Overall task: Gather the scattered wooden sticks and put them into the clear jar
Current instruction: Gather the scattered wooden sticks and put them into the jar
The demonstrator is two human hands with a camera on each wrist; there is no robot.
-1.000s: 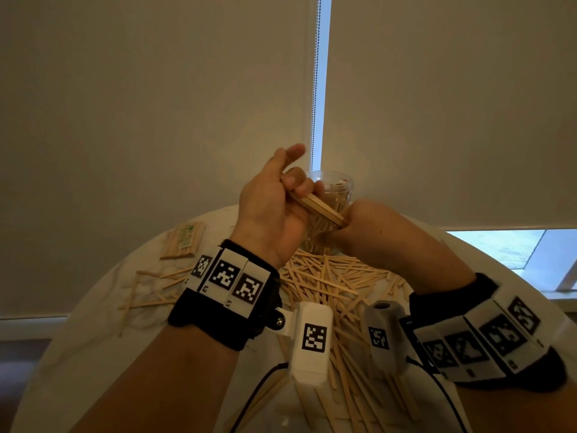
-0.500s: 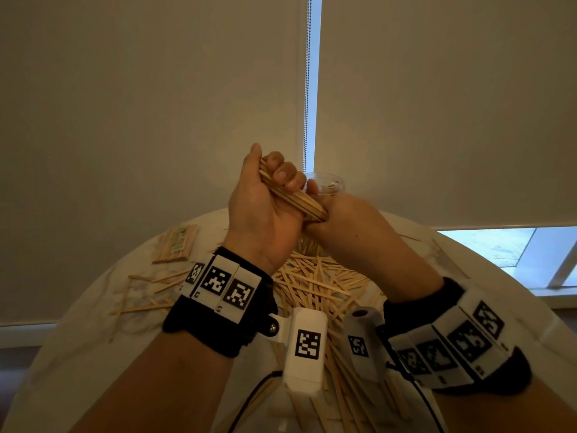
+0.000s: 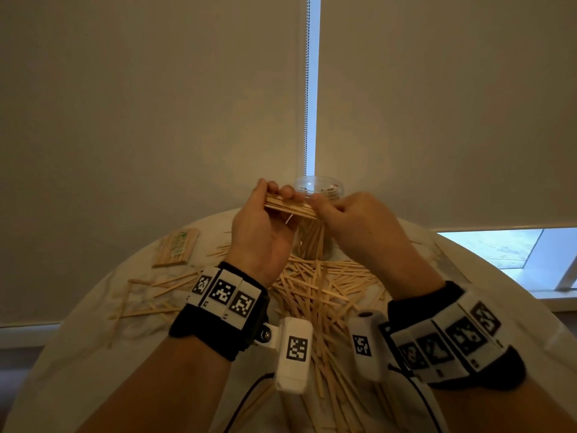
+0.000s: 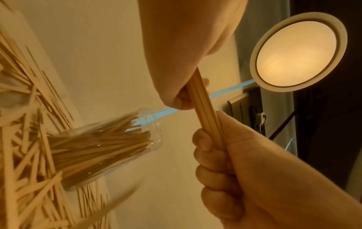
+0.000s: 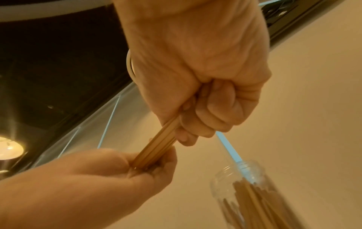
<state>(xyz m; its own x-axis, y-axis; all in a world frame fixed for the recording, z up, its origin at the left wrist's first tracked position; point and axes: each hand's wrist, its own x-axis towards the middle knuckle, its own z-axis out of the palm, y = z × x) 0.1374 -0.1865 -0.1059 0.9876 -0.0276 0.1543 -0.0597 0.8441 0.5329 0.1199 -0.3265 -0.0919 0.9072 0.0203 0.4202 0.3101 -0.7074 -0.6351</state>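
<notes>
A bundle of wooden sticks (image 3: pixel 290 208) lies almost level in the air just in front of the clear jar's mouth (image 3: pixel 319 186). My left hand (image 3: pixel 274 198) grips its left part in a fist. My right hand (image 3: pixel 324 205) pinches its right end. In the left wrist view my left hand's fingers (image 4: pixel 210 156) curl round the bundle (image 4: pixel 205 111), and the jar (image 4: pixel 109 142) stands packed with sticks. The right wrist view shows my right hand's fingertips (image 5: pixel 156 168) on the bundle's end (image 5: pixel 158 144), above the jar (image 5: pixel 252 186). Loose sticks (image 3: pixel 318 285) lie heaped on the table.
The round white table (image 3: pixel 78 332) bears more stray sticks (image 3: pixel 162 292) at the left and a wrapped pack of sticks (image 3: pixel 176 246) at the back left. Window blinds and a bead chain (image 3: pixel 307 89) hang close behind the jar. A cable (image 3: pixel 249 398) trails under my left wrist.
The bundle has turned from a slant down to the right to nearly level. My right hand has slid out along it to its right end, and the jar's rim shows again.
</notes>
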